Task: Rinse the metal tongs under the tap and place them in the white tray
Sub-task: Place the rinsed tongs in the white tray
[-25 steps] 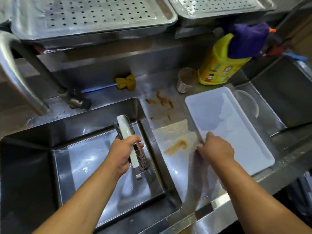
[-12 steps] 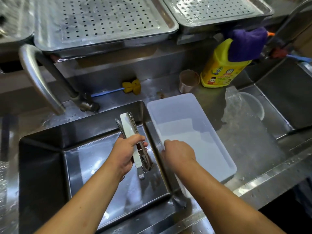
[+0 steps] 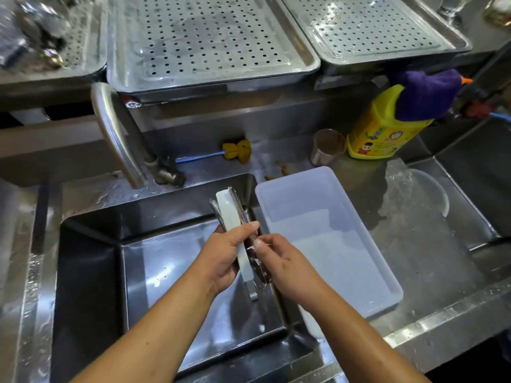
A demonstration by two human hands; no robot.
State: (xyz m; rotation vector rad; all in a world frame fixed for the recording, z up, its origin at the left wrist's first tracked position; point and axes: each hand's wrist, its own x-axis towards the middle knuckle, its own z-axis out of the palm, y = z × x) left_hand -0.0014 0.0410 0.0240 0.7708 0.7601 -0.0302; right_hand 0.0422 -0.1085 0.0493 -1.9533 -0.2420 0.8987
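My left hand (image 3: pixel 224 255) holds a bundle of utensils over the steel sink (image 3: pixel 88 272): a flat white tool (image 3: pixel 228 211) and the metal tongs (image 3: pixel 240 208) beside it. My right hand (image 3: pixel 282 261) pinches the lower part of the tongs, fingers touching the bundle just below my left thumb. The white tray (image 3: pixel 326 244) lies empty on the counter, right against the sink's right edge. The curved tap (image 3: pixel 116 134) rises at the sink's back left; no water is visibly running.
A yellow detergent bottle (image 3: pixel 381 134) with a purple cloth (image 3: pixel 428 92) on it stands at the back right, next to a metal cup (image 3: pixel 327 147). A yellow-headed brush (image 3: pixel 237 152) lies behind the sink. Perforated steel trays (image 3: pixel 210 42) sit above. A second sink (image 3: pixel 475 172) lies right.
My right hand slid the white tray left up against the sink, then let go of it and moved onto the tongs held in my left hand.
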